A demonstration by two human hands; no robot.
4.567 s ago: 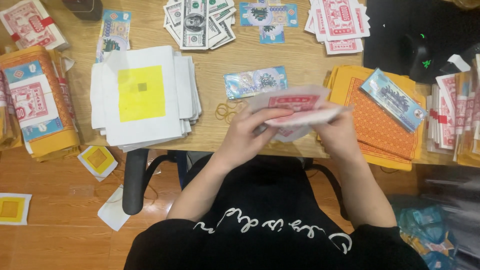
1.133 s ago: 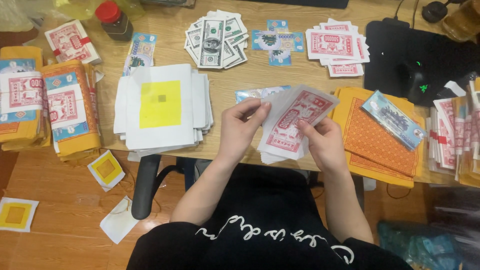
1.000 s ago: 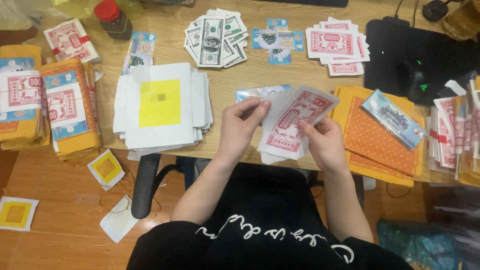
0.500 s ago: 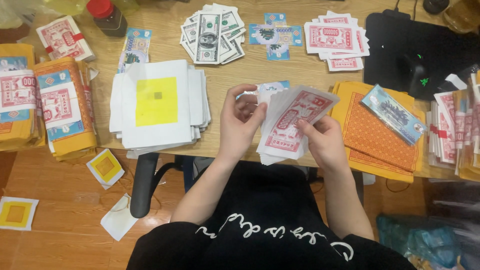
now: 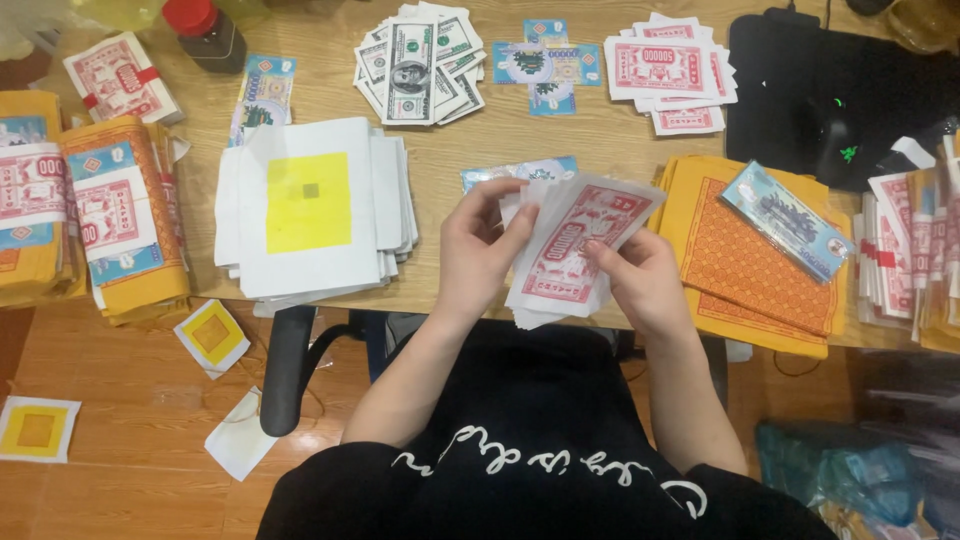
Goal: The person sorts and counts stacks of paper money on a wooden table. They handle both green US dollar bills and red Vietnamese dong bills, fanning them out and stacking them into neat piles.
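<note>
Nearest, over the lap at the near edge of the wooden bench (image 5: 560, 140): a fanned sheaf of red-and-white paper notes (image 5: 575, 250), clamped from below by the right hand (image 5: 645, 280), with the left hand (image 5: 480, 250) closed on its upper left edge, fingertips pinching the top sheets. Just beyond and to either side: a stack of white sheets with a yellow square (image 5: 310, 205) at left, orange patterned sheets (image 5: 755, 255) topped by a blue banded bundle (image 5: 785, 220) at right. Farthest back: fanned green banknotes (image 5: 420, 65), blue notes (image 5: 545, 65), more red notes (image 5: 670, 70), a red-capped jar (image 5: 205, 30) and a black mouse pad (image 5: 850, 90).
</note>
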